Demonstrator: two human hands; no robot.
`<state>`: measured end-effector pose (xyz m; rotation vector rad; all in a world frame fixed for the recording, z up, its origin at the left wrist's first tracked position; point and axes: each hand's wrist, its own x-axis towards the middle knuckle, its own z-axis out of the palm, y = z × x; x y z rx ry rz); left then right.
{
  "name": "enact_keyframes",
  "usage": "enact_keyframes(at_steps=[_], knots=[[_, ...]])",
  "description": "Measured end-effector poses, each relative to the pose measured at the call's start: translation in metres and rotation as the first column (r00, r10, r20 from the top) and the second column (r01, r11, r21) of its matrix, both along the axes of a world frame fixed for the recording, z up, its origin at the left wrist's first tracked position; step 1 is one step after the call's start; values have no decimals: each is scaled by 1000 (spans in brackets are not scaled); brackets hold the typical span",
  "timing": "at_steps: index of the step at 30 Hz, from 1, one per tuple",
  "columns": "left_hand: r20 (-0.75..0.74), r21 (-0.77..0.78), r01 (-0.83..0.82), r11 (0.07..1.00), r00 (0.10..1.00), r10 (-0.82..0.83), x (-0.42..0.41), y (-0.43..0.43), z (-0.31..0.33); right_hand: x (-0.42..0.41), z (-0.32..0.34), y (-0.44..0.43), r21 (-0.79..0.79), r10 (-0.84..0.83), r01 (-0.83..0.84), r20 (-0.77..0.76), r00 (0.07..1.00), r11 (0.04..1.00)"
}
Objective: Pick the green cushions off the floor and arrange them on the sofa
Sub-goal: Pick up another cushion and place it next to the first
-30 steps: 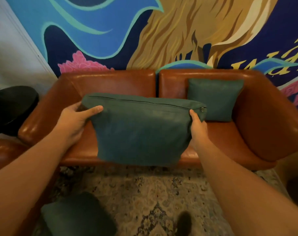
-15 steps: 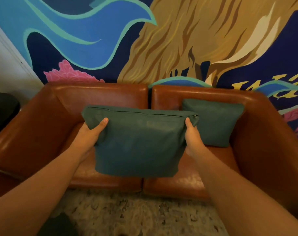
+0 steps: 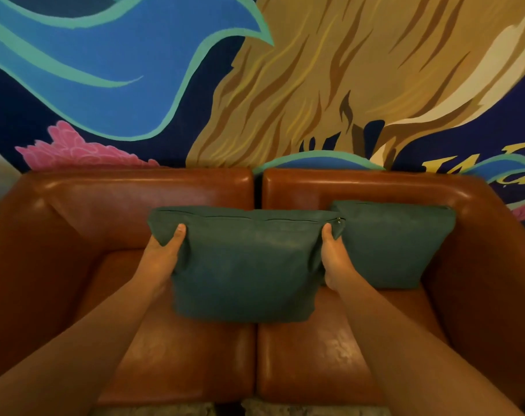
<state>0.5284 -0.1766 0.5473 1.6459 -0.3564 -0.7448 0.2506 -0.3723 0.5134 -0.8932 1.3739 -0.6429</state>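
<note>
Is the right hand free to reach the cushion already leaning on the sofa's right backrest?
Probably not yet: the right hand grips the held cushion, shared with the left hand. The leaning cushion sits just beside it on the sofa, nothing between, so after letting go the way looks free.

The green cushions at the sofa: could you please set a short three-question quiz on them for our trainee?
1. True or false: the left-hand grip and the right-hand grip hold the front cushion by its upper corners.
2. Where is the second cushion? A) on the floor; B) against the right backrest of the sofa; C) on the left armrest.
3. Fill in: the front cushion's zipper runs along its ___ edge.
Key: 1 true; 2 B; 3 top.
</note>
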Motion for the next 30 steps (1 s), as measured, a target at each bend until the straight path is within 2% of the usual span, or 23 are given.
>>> enact_keyframes(at_steps=[9,16,21,30], knots=[[-28,65,100,993,995,-98,83,-93,-71,61,-65,-71,99,-67,70,-27,997,993],[-17,76,66,995,998,-65,102,-143,-124,88,-110,-125,111,-44,53,-78,996,992],[-61,100,54,993,997,-48,116,-177,-163,100,-142,-164,142,-30,47,-122,992,989],[-85,116,145,983,987,-135,127,-200,-211,99,-181,-186,198,-19,53,-170,985,979]])
